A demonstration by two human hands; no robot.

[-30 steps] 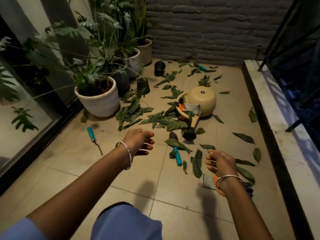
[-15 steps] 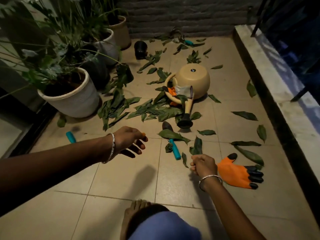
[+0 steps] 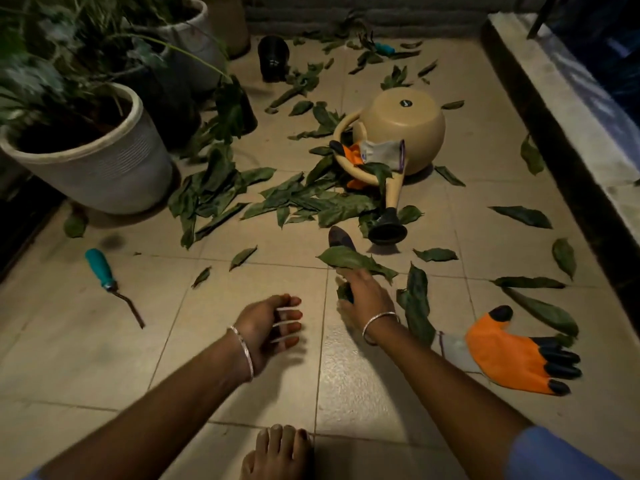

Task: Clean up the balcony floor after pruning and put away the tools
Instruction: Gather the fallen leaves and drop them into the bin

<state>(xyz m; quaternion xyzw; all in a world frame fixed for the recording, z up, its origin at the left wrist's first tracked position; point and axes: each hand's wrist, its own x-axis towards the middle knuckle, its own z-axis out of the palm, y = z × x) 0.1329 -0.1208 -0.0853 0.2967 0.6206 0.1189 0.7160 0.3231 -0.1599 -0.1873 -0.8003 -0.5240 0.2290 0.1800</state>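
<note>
Tiled balcony floor [image 3: 86,358], dimly lit, strewn with cut green leaves [image 3: 277,199], thickest at 12 o'clock from the hands. Beyond that heap, at 1 o'clock: beige watering can [image 3: 405,129] tipped on its side, black spout rose [image 3: 387,232] pointing back toward the camera, an orange-and-grey glove [image 3: 374,154] draped over its handle. Just short of the rose: dark trowel blade [image 3: 341,237], partly under a large leaf [image 3: 353,259], its handle hidden beneath the right hand.

Right hand [image 3: 365,297], bangle at the wrist, back up, stretched toward 12 o'clock, fingertips on that large leaf, a smaller leaf by the thumb; cannot tell whether curled round anything underneath. Left hand [image 3: 273,323], also bangled, blurred, hovering over bare tile at 9 o'clock of the right hand, fingers loosely bent and apart, holding nothing.

At 3 o'clock of the right hand: orange glove [image 3: 512,355] with black fingertips, lying on the floor. At 9 o'clock, well apart: teal-handled hand tool [image 3: 104,271] with a thin bent metal shank. At 10 o'clock: white ribbed planter [image 3: 104,171] full of foliage, more pots behind. Far off at 12 o'clock: small black pot [image 3: 273,57] and another teal handle [image 3: 384,48] among leaves near the wall. Raised stone ledge [image 3: 554,98] along the 3 o'clock side. Bare foot [image 3: 277,452] at 6 o'clock.
</note>
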